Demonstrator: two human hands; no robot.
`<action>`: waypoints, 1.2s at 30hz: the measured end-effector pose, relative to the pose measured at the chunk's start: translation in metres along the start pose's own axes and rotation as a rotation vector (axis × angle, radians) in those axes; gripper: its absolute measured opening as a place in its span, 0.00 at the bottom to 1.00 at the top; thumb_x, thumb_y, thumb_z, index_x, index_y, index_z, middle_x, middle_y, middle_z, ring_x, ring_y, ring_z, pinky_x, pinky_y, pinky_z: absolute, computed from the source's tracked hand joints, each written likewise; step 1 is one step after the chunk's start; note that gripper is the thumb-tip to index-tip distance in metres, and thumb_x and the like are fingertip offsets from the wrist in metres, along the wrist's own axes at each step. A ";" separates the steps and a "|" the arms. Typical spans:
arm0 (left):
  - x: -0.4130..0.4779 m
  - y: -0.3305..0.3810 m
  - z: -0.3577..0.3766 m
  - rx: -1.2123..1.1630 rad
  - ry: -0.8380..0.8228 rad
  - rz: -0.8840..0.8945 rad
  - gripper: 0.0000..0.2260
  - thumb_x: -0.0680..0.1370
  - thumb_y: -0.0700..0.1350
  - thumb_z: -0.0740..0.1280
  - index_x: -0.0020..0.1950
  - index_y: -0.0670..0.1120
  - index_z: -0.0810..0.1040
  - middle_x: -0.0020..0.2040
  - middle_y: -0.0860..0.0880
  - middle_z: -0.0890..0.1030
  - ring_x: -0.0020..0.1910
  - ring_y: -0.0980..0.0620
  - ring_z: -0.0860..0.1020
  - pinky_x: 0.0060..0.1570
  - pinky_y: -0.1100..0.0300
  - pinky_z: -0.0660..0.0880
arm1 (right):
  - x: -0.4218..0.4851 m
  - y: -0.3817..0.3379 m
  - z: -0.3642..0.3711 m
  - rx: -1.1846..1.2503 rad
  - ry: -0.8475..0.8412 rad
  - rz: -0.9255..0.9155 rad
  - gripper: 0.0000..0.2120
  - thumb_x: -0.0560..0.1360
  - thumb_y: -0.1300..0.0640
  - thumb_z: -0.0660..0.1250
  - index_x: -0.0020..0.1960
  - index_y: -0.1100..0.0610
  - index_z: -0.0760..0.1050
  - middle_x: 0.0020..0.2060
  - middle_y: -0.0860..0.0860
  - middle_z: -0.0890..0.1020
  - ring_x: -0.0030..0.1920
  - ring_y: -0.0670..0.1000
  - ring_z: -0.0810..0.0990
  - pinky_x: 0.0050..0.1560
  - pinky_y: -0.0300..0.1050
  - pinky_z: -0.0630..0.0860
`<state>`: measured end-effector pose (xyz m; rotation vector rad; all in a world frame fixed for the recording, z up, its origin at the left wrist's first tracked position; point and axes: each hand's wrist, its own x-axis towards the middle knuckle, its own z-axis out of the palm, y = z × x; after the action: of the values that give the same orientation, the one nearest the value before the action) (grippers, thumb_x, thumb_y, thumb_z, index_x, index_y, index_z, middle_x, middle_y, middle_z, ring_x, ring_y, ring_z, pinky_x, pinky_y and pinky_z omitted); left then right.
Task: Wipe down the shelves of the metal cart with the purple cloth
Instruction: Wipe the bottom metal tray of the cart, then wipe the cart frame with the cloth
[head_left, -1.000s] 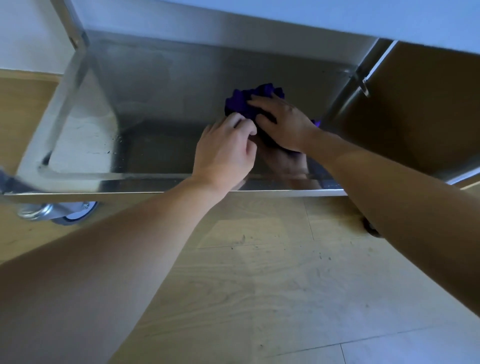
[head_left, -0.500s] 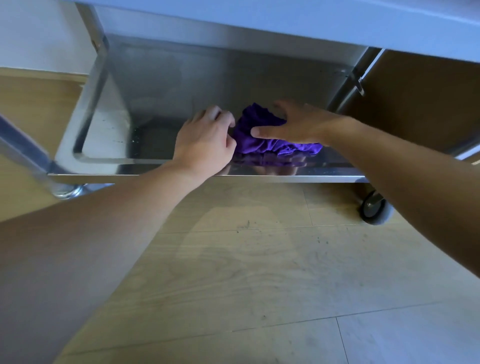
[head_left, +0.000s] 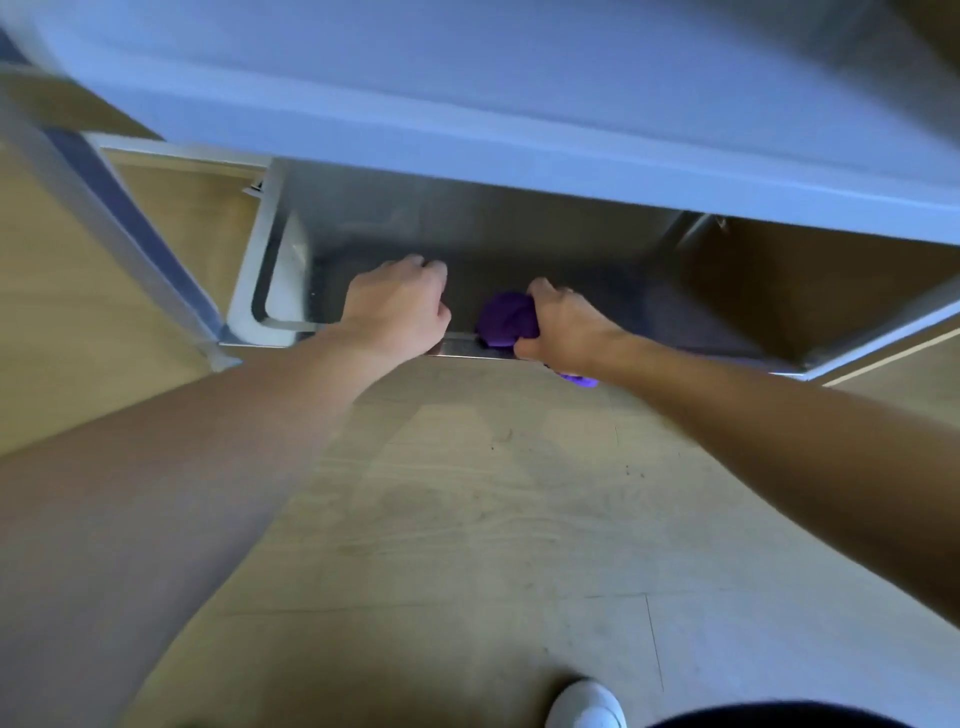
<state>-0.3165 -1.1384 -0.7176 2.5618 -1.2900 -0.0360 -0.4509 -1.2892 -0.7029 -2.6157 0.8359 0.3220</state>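
Note:
The metal cart's bottom shelf (head_left: 649, 306) is a shallow steel tray seen under the blurred upper shelf (head_left: 519, 104). My right hand (head_left: 563, 322) grips the bunched purple cloth (head_left: 504, 325) at the tray's front rim; a bit of cloth hangs below my wrist. My left hand (head_left: 397, 309) rests over the front rim to the left of the cloth, fingers curled down into the tray; whether they clasp the rim is hidden.
A wooden floor (head_left: 467, 519) spreads below the cart. A white shoe (head_left: 584, 706) shows at the bottom edge. A cart upright (head_left: 130, 234) slants at the left, blurred. The upper shelf overhangs most of the tray.
The view has pulled up and back. My right hand drew the cloth toward the front rim and bunched it in its grip. My left hand stayed at the rim.

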 end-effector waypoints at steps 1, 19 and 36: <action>-0.010 0.003 -0.010 0.009 -0.037 0.001 0.09 0.75 0.45 0.62 0.53 0.46 0.77 0.50 0.46 0.78 0.50 0.42 0.78 0.42 0.53 0.73 | -0.011 -0.007 -0.003 0.011 -0.012 0.001 0.24 0.71 0.51 0.71 0.61 0.59 0.67 0.52 0.60 0.75 0.50 0.60 0.77 0.45 0.48 0.74; -0.077 0.194 -0.504 -0.028 -0.353 0.097 0.07 0.76 0.47 0.59 0.44 0.49 0.77 0.41 0.52 0.77 0.42 0.46 0.76 0.36 0.56 0.70 | -0.318 -0.131 -0.397 0.232 -0.028 0.142 0.21 0.69 0.52 0.71 0.59 0.56 0.71 0.51 0.55 0.75 0.52 0.56 0.75 0.53 0.53 0.76; -0.038 0.471 -0.587 -0.122 -0.416 0.484 0.07 0.77 0.51 0.60 0.48 0.53 0.77 0.46 0.56 0.78 0.45 0.53 0.76 0.35 0.58 0.71 | -0.504 0.041 -0.576 0.280 0.283 0.485 0.19 0.68 0.51 0.70 0.57 0.54 0.72 0.50 0.52 0.76 0.51 0.56 0.74 0.51 0.53 0.76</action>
<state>-0.6251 -1.2399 -0.0378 2.1418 -1.9566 -0.5548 -0.8188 -1.3036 -0.0305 -2.2006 1.4963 -0.0455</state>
